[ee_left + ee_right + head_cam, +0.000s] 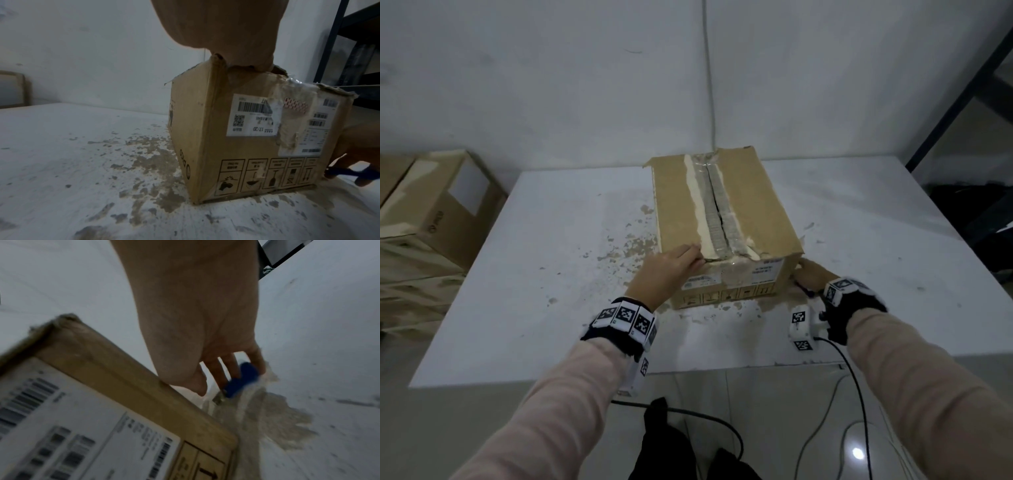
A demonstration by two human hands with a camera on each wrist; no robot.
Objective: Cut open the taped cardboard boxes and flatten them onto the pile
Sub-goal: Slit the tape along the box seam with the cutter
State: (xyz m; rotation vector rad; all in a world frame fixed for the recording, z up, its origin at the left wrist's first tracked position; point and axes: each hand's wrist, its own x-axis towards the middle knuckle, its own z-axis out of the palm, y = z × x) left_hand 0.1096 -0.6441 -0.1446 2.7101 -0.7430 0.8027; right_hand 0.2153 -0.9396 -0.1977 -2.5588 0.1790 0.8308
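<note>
Barely begun: cardboard box (722, 219) upright mid-table, top seam tape (717, 212) seemingly split but flaps closed, left hand (671, 270) flat on its near edge, right hand (812, 274) beside its right corner gripping a blue cutter (240, 379); flattening and piling remain.

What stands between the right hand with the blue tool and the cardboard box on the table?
Nothing visible. The right hand holds the blue tool low beside the cardboard box at its near right corner, thumb against the box edge. The left hand rests on the box top.
</note>
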